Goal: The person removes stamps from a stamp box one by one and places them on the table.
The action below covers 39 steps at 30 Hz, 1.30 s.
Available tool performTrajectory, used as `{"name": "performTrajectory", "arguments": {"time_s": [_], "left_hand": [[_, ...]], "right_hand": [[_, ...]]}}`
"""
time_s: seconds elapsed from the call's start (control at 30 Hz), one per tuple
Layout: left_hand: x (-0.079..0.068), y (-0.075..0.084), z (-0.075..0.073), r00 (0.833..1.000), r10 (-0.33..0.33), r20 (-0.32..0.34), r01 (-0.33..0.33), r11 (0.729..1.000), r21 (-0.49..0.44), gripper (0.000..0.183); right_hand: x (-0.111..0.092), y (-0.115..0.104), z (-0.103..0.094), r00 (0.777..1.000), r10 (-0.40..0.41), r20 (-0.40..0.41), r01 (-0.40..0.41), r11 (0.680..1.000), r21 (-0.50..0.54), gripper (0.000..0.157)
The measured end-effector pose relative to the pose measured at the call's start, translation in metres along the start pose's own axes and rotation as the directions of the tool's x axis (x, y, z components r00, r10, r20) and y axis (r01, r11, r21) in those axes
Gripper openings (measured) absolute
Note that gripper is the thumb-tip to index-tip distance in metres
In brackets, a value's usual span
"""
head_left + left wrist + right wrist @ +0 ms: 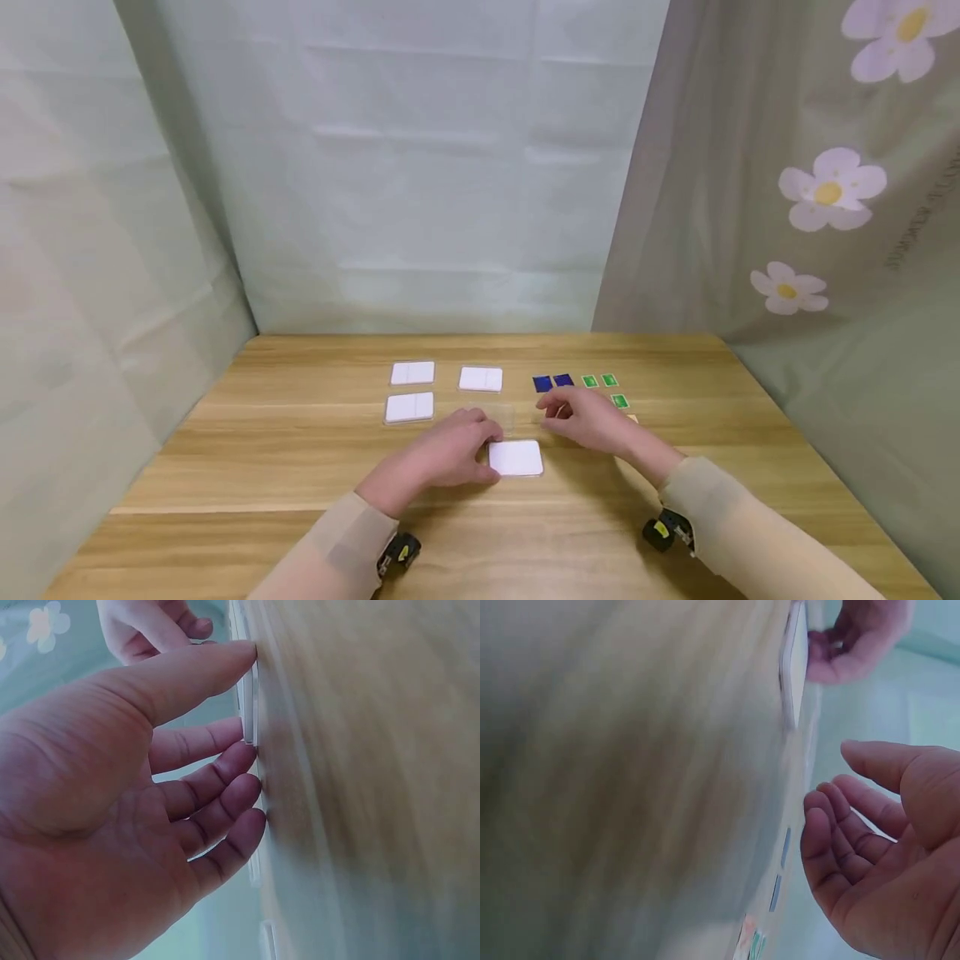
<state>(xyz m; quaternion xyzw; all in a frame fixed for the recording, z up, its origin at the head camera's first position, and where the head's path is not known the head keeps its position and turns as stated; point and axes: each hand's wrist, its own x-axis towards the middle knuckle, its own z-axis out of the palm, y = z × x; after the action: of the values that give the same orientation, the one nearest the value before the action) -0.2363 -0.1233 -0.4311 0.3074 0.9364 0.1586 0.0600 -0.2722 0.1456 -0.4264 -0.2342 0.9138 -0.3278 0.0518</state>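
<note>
In the head view my left hand [455,450] is at the left end of a white card in a clear case [516,458], thumb at the near corner and index finger at the far one. The left wrist view shows the case [250,705] edge-on, between thumb and fingers, with fingertips on the table. My right hand [588,421] hovers farther right, its fingers loosely bent and nothing between them. Just beyond the white card lies a clear, see-through plate [498,417]. Two dark blue square pieces [542,384] lie beyond the right hand.
Three more white cards in clear cases lie farther back: one at the far left [412,372], one nearer [409,407], one towards the middle [481,379]. Green square pieces [590,381] are at the right, partly behind the right hand. Cloth curtains [450,167] stand behind the wooden table [300,467].
</note>
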Motion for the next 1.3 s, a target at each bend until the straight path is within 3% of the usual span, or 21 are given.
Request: {"name": "performTrajectory", "arguments": {"time_s": [0.2, 0.4, 0.67, 0.97, 1.3], "left_hand": [[0.001, -0.001, -0.005, 1.000, 0.000, -0.021, 0.000, 1.000, 0.000, 0.051], [0.000, 0.000, -0.005, 1.000, 0.009, -0.009, -0.009, 1.000, -0.011, 0.051], [0.000, 0.001, -0.005, 1.000, 0.016, -0.012, -0.016, 1.000, -0.006, 0.051], [-0.004, 0.000, -0.002, 1.000, 0.008, -0.008, -0.008, 1.000, 0.019, 0.053], [-0.004, 0.003, -0.006, 0.998, 0.038, -0.040, -0.038, 0.999, 0.008, 0.055]], "right_hand": [[-0.007, -0.008, 0.004, 0.997, -0.046, 0.070, 0.043, 0.998, 0.044, 0.035], [-0.019, -0.010, 0.012, 0.993, -0.036, 0.113, 0.030, 0.998, 0.054, 0.046], [-0.022, -0.011, 0.016, 0.986, -0.058, 0.156, 0.055, 0.998, 0.020, 0.063], [-0.022, -0.009, 0.024, 0.983, -0.059, 0.176, 0.063, 0.998, -0.020, 0.052], [-0.019, -0.009, 0.018, 0.984, -0.068, 0.167, 0.072, 0.997, -0.021, 0.045]]}}
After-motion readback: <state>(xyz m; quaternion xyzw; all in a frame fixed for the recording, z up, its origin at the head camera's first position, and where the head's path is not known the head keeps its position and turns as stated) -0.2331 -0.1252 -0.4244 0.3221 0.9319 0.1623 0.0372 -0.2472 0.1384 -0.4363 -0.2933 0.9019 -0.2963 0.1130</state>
